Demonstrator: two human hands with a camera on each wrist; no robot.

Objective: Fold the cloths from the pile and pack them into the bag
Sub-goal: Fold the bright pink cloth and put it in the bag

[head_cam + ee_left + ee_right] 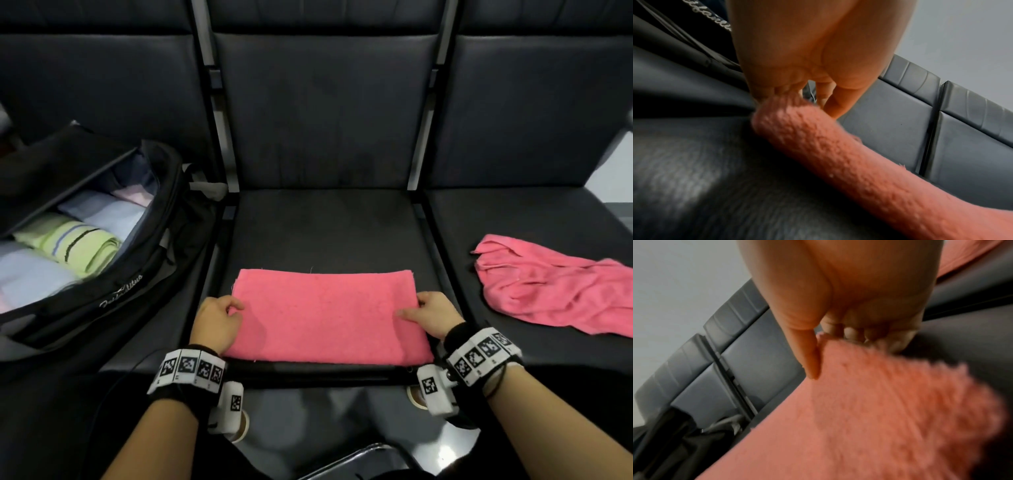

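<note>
The left hand (217, 320) is seen at seven o'clock in the head view, its fingers curled round the left edge of a folded pink terry cloth (325, 317); in the left wrist view the fingertips (764, 94) are tucked against the thick rolled edge of the cloth (838, 155), with the thumb laid on its top. The right hand (430, 317) is seen at five o'clock, gripping the right edge of the same cloth; in the right wrist view the thumb (807, 356) is pressed on the upper face of the cloth (869, 410) while the other fingers are curled beneath its edge. Both hands are thus closed upon the cloth, neither being spread flat. Bands of black-and-white markers are worn on both wrists.

The folded cloth is laid flat as a rectangle on the near part of the middle seat of a dark padded bench (325, 226), close to the front edge. At three o'clock, on the next seat, a crumpled pink cloth (555, 291) is spread loosely, well apart from the folded one. At nine o'clock an open black fabric bag (144, 260) is set, with a folded green striped cloth (72, 245) and pale blue folded cloths (102, 212) packed inside. Dark seat backs are seen from ten to two o'clock
</note>
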